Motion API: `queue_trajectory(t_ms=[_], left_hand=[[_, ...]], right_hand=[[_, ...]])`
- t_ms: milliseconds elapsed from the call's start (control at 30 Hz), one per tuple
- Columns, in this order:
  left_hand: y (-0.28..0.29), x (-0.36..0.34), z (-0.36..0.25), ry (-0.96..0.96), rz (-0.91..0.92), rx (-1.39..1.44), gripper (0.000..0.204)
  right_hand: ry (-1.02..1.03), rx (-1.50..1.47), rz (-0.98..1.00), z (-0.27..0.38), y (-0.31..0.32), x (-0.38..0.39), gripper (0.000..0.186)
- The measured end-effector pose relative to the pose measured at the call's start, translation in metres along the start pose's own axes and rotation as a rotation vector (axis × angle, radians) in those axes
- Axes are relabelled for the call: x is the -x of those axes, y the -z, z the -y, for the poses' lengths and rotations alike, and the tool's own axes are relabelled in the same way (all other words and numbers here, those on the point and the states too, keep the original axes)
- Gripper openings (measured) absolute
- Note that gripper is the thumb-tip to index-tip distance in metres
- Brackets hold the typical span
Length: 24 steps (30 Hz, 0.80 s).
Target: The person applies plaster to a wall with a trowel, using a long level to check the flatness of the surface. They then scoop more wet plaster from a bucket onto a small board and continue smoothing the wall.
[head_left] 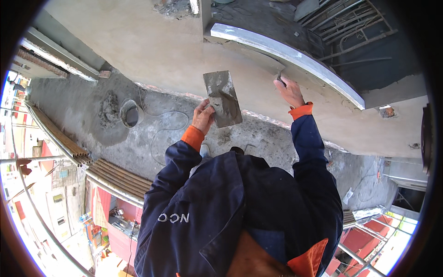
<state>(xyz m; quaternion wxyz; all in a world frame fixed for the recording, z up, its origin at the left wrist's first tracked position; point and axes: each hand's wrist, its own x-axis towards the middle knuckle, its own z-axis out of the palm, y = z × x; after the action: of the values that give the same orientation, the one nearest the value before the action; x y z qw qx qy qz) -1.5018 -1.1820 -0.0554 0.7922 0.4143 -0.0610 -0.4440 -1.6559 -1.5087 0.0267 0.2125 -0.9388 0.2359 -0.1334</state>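
Observation:
My left hand [203, 116] grips a flat rectangular board [224, 94] with grey mortar on it, held out below the beige wall [138, 41]. To the right, my right hand [290, 90] is closed on a trowel [280, 76], its blade against the plastered wall just under a long pale ledge [288, 55]. The blade's outline is hard to make out.
A bucket [130, 121] stands beside wet mortar [110, 111] on the concrete floor [175, 143], with a loose cable [183, 121]. Stacked poles [117, 180] and scaffold tubes [362, 231] line the edge above a drop. Metal frames [346, 25] lie in the recess beyond the ledge.

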Motion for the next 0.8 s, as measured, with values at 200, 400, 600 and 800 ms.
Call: queue_trajectory(t_ms=[200, 400, 600, 800], left_hand=[[-0.001, 0.002, 0.003, -0.034, 0.020, 0.052, 0.037], [-0.003, 0.014, -0.007, -0.045, -0.054, 0.009, 0.039], [0.011, 0.025, -0.010, -0.066, -0.063, 0.007, 0.040], [0.012, 0.036, -0.014, -0.097, -0.065, 0.031, 0.038]], right_hand=[[0.081, 0.010, -0.081, -0.044, 0.011, 0.041, 0.035], [0.065, -0.312, -0.106, 0.018, -0.040, 0.011, 0.034], [0.102, -0.276, -0.135, 0.040, -0.090, -0.040, 0.035], [0.056, -0.313, -0.095, 0.031, -0.120, -0.048, 0.041]])
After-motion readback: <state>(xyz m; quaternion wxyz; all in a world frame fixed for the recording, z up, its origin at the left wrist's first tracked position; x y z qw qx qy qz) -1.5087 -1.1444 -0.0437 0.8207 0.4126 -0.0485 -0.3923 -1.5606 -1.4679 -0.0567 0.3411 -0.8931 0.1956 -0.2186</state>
